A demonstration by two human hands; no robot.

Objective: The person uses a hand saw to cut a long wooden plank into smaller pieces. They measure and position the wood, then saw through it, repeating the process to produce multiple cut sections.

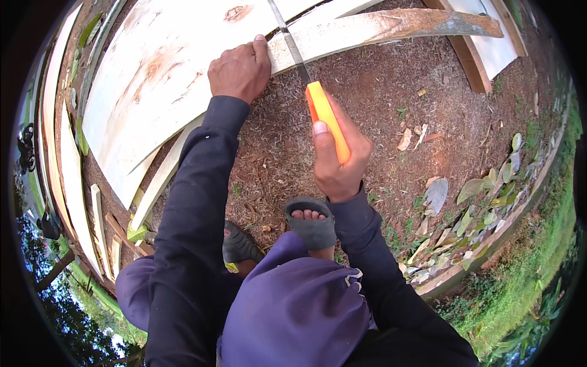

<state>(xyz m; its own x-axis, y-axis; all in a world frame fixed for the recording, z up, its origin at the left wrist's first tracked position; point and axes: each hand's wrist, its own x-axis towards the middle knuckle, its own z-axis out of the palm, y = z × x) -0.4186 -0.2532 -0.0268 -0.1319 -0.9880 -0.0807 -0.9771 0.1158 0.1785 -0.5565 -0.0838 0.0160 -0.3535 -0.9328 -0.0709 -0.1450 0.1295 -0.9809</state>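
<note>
An orange-handled saw (318, 104) cuts across a pale, narrow wooden plank (367, 30), its blade standing nearly perpendicular to the plank.

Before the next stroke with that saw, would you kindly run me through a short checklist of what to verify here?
1. Right hand closed round the orange saw handle: ok.
2. Saw blade lying across the narrow plank at the cut: ok.
3. Left hand pressing the plank down beside the blade: ok, but its thumb sits close to the blade, so not ok for clearance.
4. Feet in open sandals directly behind the saw handle: not ok, toes are bare.
5. How deep the cut has gone: cannot tell.
6. Plank's far end resting steady on the wooden frame: cannot tell.
</note>
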